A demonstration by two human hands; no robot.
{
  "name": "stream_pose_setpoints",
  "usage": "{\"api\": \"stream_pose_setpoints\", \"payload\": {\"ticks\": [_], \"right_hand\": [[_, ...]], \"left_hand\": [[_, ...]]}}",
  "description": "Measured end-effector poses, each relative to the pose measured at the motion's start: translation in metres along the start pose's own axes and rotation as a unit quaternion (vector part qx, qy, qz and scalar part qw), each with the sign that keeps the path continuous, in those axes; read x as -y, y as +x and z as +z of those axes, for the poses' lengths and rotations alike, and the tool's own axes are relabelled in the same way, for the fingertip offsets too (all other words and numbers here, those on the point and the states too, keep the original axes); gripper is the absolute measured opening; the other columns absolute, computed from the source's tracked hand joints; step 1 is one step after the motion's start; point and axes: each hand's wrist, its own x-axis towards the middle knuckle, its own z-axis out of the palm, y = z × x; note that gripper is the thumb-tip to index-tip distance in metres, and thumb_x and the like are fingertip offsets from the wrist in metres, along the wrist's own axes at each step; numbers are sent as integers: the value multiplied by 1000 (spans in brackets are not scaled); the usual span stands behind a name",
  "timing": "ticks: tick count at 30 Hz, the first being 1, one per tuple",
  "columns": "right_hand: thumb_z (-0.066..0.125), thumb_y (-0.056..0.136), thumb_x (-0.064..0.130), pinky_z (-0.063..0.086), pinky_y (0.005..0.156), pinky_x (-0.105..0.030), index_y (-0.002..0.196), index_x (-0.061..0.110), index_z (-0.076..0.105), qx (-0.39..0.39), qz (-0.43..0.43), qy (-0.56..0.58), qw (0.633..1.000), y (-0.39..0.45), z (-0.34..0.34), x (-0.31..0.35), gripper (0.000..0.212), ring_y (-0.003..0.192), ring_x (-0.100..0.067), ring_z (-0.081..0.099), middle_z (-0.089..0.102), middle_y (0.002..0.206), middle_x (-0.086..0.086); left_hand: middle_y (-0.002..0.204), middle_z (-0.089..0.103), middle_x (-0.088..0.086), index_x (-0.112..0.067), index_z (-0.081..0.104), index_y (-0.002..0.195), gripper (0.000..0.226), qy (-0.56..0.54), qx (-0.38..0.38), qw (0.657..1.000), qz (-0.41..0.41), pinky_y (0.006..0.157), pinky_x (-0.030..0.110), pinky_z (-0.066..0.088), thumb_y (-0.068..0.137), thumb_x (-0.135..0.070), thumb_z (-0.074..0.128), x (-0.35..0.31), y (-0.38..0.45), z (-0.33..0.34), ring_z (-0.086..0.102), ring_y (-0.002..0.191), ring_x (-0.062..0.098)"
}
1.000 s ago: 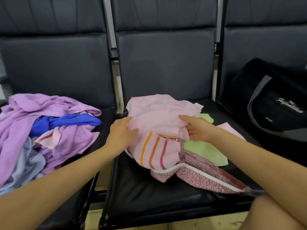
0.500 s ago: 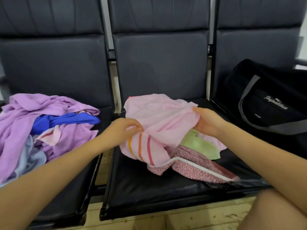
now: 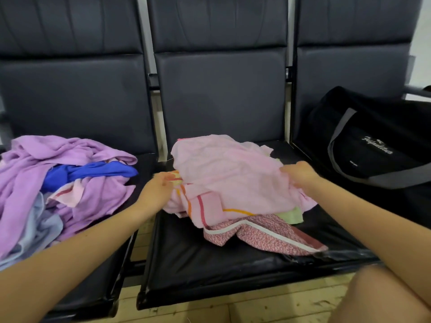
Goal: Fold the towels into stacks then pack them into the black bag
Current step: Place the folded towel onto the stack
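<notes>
Both arms stretched forward, apart. Left hand (image 3: 158,190) curled, pinching cloth at its fingertips; right hand (image 3: 298,174) curled, gripping cloth, knuckles up.

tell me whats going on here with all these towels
A person is folding towels on a row of black seats. Both hands, left hand and right hand, grip the pink striped towel on top of a small heap on the middle seat. A pile of unfolded purple and blue towels waits on the left seat. The black bag sits on the right seat, nothing packed yet as far as shows.
</notes>
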Motion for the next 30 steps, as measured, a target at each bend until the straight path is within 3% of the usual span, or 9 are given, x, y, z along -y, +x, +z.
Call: {"api": "stream_pose_setpoints", "payload": {"ticks": [3, 7, 9, 12, 16, 19, 24, 27, 30], "right_hand": [[64, 87, 23, 41, 97, -36, 136, 9, 45, -43, -180, -120, 975, -15, 15, 5, 54, 114, -30, 52, 55, 122, -14], [60, 88, 16, 42, 70, -23, 103, 21, 61, 56, -357, -83, 929, -54, 34, 20, 15, 69, -4, 52, 58, 78, 9], [59, 88, 15, 46, 73, -32, 87, 16, 66, 117, -399, -112, 903, -66, 45, 24, 8, 69, -12, 55, 64, 76, 2], [62, 90, 30, 48, 74, -36, 79, 11, 70, 197, -373, -135, 897, -78, 50, 25, 23, 68, -19, 55, 66, 74, -4], [71, 78, 51, 47, 79, -23, 100, 31, 68, 277, -355, -176, 875, -94, 58, 21, 30, 77, -3, 54, 63, 92, 11], [74, 80, 40, 46, 82, -22, 109, 27, 66, 281, -361, -118, 881, -101, 64, 32, 32, 83, -6, 56, 63, 99, 7], [69, 87, 17, 35, 64, -27, 77, -4, 59, 298, -325, 18, 897, -99, 62, 48, 25, 67, -13, 43, 48, 72, -6], [67, 88, 15, 38, 65, -25, 69, 10, 63, 254, -301, 108, 913, -89, 46, 59, 20, 68, -10, 47, 53, 70, 0], [67, 88, 19, 43, 71, -13, 82, 4, 70, 238, -291, 122, 919, -78, 27, 65, 16, 76, -3, 56, 63, 83, 5]], "left_hand": [[135, 51, 4, -14, 52, 133, 45, 142, -21, 963, 226, 104, 29, 32, 89, -4, 52, 2, -8, -5, 43, 126, 21], [143, 46, -8, -29, 52, 134, 49, 241, 125, 866, 421, 112, 31, 26, 88, -46, 50, 0, -12, 4, 35, 137, 10], [135, 54, -10, -32, 55, 130, 53, 264, 162, 856, 414, 109, 31, 32, 86, -60, 44, -1, -10, 13, 43, 131, 10], [98, 62, -14, -34, 60, 120, 56, 266, 174, 881, 350, 88, 28, 45, 79, -64, 38, -2, -1, 15, 54, 95, 7], [79, 56, -14, -32, 63, 82, 34, 184, 178, 914, 315, 78, 29, 43, 81, -53, 36, -6, 6, 13, 49, 79, 4], [75, 57, -12, -30, 54, 74, 23, 78, 117, 954, 264, 76, 34, 46, 86, -41, 38, -17, 10, 10, 52, 76, 6], [66, 46, -9, -24, 45, 73, 31, -7, 26, 965, 261, 62, 21, 34, 101, -12, 39, -51, 12, 9, 41, 62, 3], [68, 44, -8, -17, 46, 78, 27, 2, -32, 965, 259, 62, 29, 32, 102, -14, 36, -60, 21, 1, 40, 63, 8], [72, 50, 0, -9, 48, 88, 25, 57, -45, 967, 245, 66, 40, 38, 103, -22, 33, -58, 29, -5, 45, 67, 20]]}}
